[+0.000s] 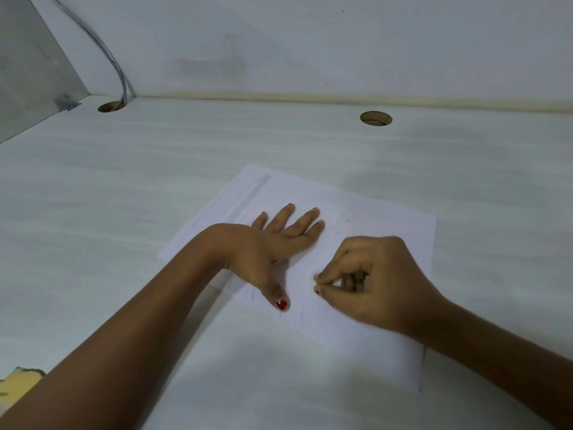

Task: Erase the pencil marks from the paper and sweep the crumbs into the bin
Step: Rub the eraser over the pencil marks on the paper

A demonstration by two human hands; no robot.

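One risk: the right grip [372, 280], pinching a white eraser [336, 283], could crumple the paper [387, 218] if the flat, spread left grip [276, 243] slips.

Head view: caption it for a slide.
Left hand flat on the paper; right hand pinches an eraser over it.

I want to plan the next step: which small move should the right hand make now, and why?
Probably rub the eraser toward the faint pencil lines left of it: the right hand pinches it on the paper, and the left hand presses the sheet flat.
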